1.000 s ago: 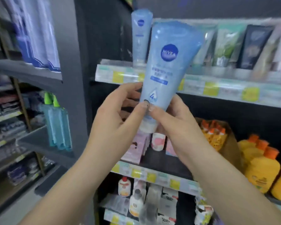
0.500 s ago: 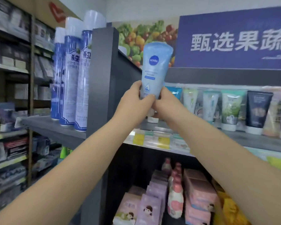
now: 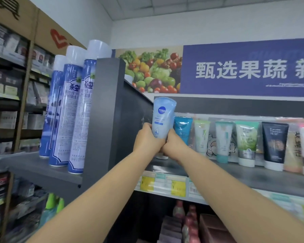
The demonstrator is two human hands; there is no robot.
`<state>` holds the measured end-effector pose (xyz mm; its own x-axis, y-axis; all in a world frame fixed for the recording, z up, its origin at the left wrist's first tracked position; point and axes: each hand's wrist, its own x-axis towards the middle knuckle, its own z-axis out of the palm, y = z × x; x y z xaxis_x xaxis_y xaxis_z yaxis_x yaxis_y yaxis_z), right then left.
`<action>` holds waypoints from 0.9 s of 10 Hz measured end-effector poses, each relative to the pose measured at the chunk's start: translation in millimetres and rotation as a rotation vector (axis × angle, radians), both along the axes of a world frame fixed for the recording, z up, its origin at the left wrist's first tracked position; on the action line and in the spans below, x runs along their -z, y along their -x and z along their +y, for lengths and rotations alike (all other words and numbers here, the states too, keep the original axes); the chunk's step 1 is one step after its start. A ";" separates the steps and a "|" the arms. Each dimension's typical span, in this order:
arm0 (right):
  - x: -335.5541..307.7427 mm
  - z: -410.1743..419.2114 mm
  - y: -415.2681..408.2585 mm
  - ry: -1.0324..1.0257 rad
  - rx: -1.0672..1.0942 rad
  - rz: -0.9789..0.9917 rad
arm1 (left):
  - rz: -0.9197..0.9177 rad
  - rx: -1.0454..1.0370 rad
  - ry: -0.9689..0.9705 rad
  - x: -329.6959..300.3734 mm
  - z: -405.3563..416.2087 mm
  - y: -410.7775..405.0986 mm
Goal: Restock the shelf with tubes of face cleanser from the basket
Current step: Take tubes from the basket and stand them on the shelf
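A pale blue tube of face cleanser (image 3: 162, 118) with a round dark blue logo stands upright, cap down, at the far left end of the top grey shelf (image 3: 253, 176). My left hand (image 3: 146, 140) and my right hand (image 3: 174, 146) both clasp its lower part from either side. Its white cap peeks out below my hands, at or just above the shelf surface; I cannot tell whether it touches. The basket is out of view.
A row of other cleanser tubes (image 3: 223, 141) stands to the right on the same shelf. The dark side panel (image 3: 109, 111) rises immediately left of the tube. Tall blue spray cans (image 3: 75, 109) stand on the neighbouring shelf. Price tags line the shelf edge.
Both hands have carried the tube up from chest height to the top shelf and lowered it into the left end spot. The camera view tilted upward.
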<state>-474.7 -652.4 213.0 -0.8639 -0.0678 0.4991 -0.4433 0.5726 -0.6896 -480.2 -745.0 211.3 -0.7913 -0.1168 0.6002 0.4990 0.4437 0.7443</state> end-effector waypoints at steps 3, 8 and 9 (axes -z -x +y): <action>3.1 -3.1 15.6 -0.024 0.094 -0.056 | -0.068 0.008 0.025 7.3 0.0 10.6; 9.0 -0.3 18.1 0.055 0.228 -0.013 | -0.160 -0.083 0.154 4.0 5.6 17.2; 7.7 -3.7 19.7 0.076 0.222 -0.048 | -0.164 -0.085 0.158 4.3 5.1 17.9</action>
